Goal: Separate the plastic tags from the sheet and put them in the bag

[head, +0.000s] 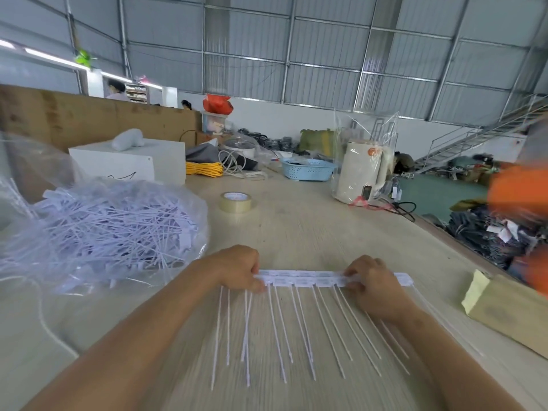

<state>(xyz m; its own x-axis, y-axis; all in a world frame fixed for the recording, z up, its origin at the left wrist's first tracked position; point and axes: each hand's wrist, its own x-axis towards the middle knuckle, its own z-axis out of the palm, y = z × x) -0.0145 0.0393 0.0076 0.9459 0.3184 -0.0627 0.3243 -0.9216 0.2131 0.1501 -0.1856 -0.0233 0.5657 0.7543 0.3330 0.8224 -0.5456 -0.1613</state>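
Close to me, the long thin tails of the plastic tags [296, 330] lie on the table [296, 226] and point back at me. I count about sixteen tails, but they are a bit blurry, so I may be off by one or two.

Just past the tails is the sheet [308, 277], a white strip that joins all the tag heads. My left hand [241, 266] has its fingers curled around the left end. My right hand [372, 281] pinches it nearer the right end, and a bit of strip sticks out past it. So both hands are gripping one sheet. I think I am about to pull tags off it. None of these look loose yet.

A little farther, on my left, is the bag [98, 229]. It is one clear bag, and it is already stuffed with lots of white tags, too many to count. So much of the job looks done, but this whole sheet is left.

Farther still sits one roll of tape [235, 201].
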